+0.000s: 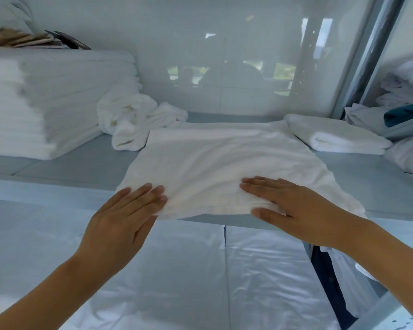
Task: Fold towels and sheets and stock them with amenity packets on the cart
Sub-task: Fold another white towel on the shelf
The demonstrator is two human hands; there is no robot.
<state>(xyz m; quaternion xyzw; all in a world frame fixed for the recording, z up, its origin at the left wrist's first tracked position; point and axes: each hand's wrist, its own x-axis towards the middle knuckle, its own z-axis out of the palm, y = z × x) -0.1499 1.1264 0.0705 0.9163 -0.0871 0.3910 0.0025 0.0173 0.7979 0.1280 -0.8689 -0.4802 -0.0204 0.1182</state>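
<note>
We see two bare forearms, no sleeves, watch or rings; the left hand (pixel 122 217) and right hand (pixel 293 208) are ungloved, with short, unpainted nails.

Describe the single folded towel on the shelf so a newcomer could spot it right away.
Start at the pale blue shelf and go to its right end, past the flat towel under both hands. The folded towel lies there alone. Unlike the tall towel stack at left or the crumpled towels behind, it is one neat fold.

White towel (pixel 219 163) lies flat on shelf (pixel 86 163).
</note>
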